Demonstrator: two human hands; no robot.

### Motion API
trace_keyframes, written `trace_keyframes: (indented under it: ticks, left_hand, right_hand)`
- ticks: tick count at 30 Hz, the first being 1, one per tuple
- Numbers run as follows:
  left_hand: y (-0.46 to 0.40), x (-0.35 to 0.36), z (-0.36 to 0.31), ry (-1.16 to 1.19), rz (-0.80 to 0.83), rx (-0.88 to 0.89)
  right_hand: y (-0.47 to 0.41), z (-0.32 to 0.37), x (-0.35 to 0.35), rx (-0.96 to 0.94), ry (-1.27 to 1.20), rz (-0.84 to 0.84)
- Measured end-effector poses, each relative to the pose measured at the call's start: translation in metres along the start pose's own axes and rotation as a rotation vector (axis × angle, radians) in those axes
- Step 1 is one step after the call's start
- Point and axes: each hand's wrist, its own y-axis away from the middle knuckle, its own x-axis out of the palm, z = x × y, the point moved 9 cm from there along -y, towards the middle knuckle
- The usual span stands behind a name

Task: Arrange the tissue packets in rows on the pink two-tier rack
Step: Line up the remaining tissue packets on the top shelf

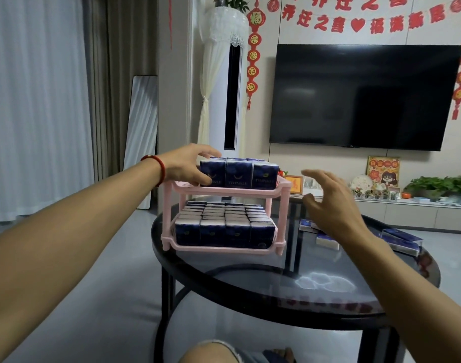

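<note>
A pink two-tier rack [263, 190] stands on the left part of a round dark glass table [289, 281]. Its lower tier is packed with several rows of upright dark blue tissue packets [224, 229]. On the upper tier stand more packets [250, 174], three across at the front. My left hand [187, 163] grips the leftmost upper packet [212, 172], thumb on its front and fingers over its top. My right hand [331, 203] hovers open to the right of the rack and holds nothing. Loose packets [399, 239] lie on the table's right side, partly hidden behind my right forearm.
The table has a black metal frame. Behind it are a wall-mounted television [363, 95], a low white cabinet [407, 210] with ornaments and plants, and a tall white floor unit [224, 100]. My knee [224, 355] shows at the bottom edge.
</note>
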Motion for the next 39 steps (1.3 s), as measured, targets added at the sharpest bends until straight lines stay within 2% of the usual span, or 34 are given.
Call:
trace_keyframes:
  ticks: [4, 7, 9, 13, 15, 17, 20, 25, 30, 33, 37, 39]
  left_hand:
    - [0.004, 0.0, -0.005, -0.051, -0.021, 0.009]
    - [0.013, -0.007, -0.012, -0.087, -0.106, 0.007]
    - [0.029, -0.015, -0.022, -0.132, -0.269, 0.071]
    - [0.092, -0.014, -0.061, -0.248, -0.831, 0.379]
    - [0.123, 0.016, -0.081, -0.232, -0.957, 0.5]
    - [0.14, 0.058, -0.097, -0.17, -0.914, 0.579]
    - [0.14, 0.116, -0.113, -0.078, -0.763, 0.596]
    - [0.107, 0.18, -0.118, 0.041, -0.395, 0.499]
    - [0.097, 0.212, -0.103, 0.048, -0.148, 0.348]
    - [0.095, 0.209, -0.099, 0.078, -0.153, 0.285]
    - [0.101, 0.196, -0.113, 0.181, -0.228, 0.352]
    - [0.107, 0.189, -0.112, 0.207, -0.272, 0.368]
  right_hand:
    - [0.018, -0.062, 0.012, 0.164, 0.041, 0.086]
    - [0.033, -0.1, 0.026, 0.252, 0.095, 0.154]
    - [0.04, -0.117, 0.036, 0.298, 0.135, 0.213]
    - [0.047, -0.136, 0.062, 0.331, 0.226, 0.374]
    - [0.047, -0.14, 0.069, 0.318, 0.276, 0.416]
    - [0.045, -0.142, 0.073, 0.298, 0.325, 0.43]
    - [0.048, -0.136, 0.068, 0.26, 0.362, 0.404]
    - [0.065, -0.111, 0.043, 0.169, 0.243, 0.274]
    - [0.071, -0.094, 0.011, 0.123, 0.06, 0.231]
    - [0.061, -0.075, -0.015, 0.089, -0.015, 0.199]
    - [0.063, -0.031, -0.014, 0.027, -0.152, 0.45]
    - [0.067, -0.01, -0.01, 0.004, -0.215, 0.5]
